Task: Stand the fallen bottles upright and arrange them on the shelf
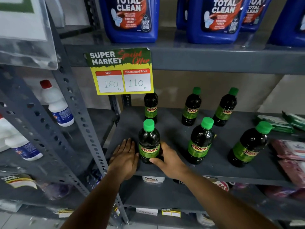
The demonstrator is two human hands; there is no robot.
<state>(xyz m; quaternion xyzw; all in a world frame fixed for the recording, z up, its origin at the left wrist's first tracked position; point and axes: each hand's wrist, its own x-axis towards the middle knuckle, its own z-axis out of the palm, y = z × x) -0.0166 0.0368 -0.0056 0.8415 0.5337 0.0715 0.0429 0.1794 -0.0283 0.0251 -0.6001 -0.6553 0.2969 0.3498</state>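
Several dark bottles with green caps and green "SUNNY" labels stand upright on the grey shelf (173, 129). The front left bottle (149, 142) is between my hands. My left hand (124, 156) lies flat and open on the shelf, its fingers against the bottle's left side. My right hand (168, 160) cups the bottle's lower right side, thumb across its base. Two more bottles stand at the front, one in the middle (200, 141) and one to the right (249, 145). Three stand in the back row: left (150, 107), middle (191, 107), right (225, 108).
A yellow and green price sign (121, 71) hangs from the shelf above, where blue cleaner jugs (130, 19) stand. Green packets (279, 123) and pink packs (290, 151) lie at the shelf's right end. White bottles with blue labels (56, 104) stand on the rack to the left.
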